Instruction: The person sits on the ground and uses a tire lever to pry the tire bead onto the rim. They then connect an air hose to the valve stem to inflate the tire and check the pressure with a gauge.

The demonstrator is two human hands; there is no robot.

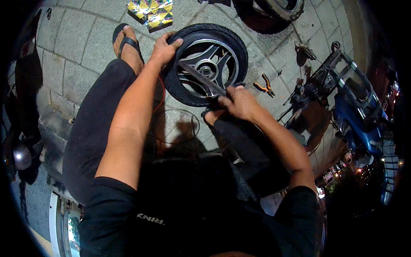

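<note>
A wheel [206,72] with silver-grey spokes and a black tire [234,39] lies on the paving between my feet. My left hand [165,49] grips the tire at its upper left edge, thumb toward the rim. My right hand [240,103], at the lower right of the wheel, is closed round the end of a long flat dark tire lever [201,78]. The lever slants across the spokes, its far end near the left side of the rim. A thin red cord or tube [162,92] runs beside the tire, close to my left forearm.
Pliers [264,85] with orange-and-black handles lie right of the wheel. Shiny patterned boxes [154,13] sit at the far left, and another tire [282,9] at the far right. A blue motorcycle [357,124] stands at the right. Thin wire [195,124] loops below the wheel.
</note>
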